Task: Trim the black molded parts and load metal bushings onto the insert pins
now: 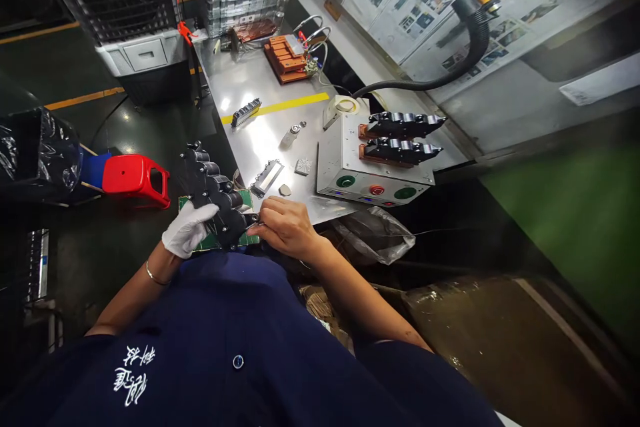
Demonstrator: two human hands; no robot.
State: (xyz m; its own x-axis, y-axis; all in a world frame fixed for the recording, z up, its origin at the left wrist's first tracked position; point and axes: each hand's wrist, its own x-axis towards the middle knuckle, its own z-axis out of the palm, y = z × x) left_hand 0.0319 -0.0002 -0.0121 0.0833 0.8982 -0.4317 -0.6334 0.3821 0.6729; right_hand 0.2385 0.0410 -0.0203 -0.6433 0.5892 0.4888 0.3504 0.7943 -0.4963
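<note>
Indoors, a long black part [199, 183] with rounded lobes was held to the left of a white control box [360, 177], nearer to the wearer. It was gripped by the white-gloved left hand [185, 228], its thumb laid across the lobes. The bare right hand [286, 223] was curled at the end nearest the box, thumb and forefinger brought close to the part; whether a small piece was pinched there could not be told. A green pad [247, 199] was partly covered by the held part.

Just left of the box, a square grey pad [303, 166], a small pale piece [285, 191] and a grey part with a white strip [269, 177] were laid on the metal table [240, 153]. A small bottle [289, 137] was placed left of the box, toward its back. Farther left, a small lobed part [245, 112] was set beside yellow tape [295, 103]. An orange fixture [283, 60] was seen well beyond the box. Atop the box, 2 black pieces [405, 125] were supported on copper-coloured blocks [385, 155]; 3 buttons [376, 190] were mounted on its front.
</note>
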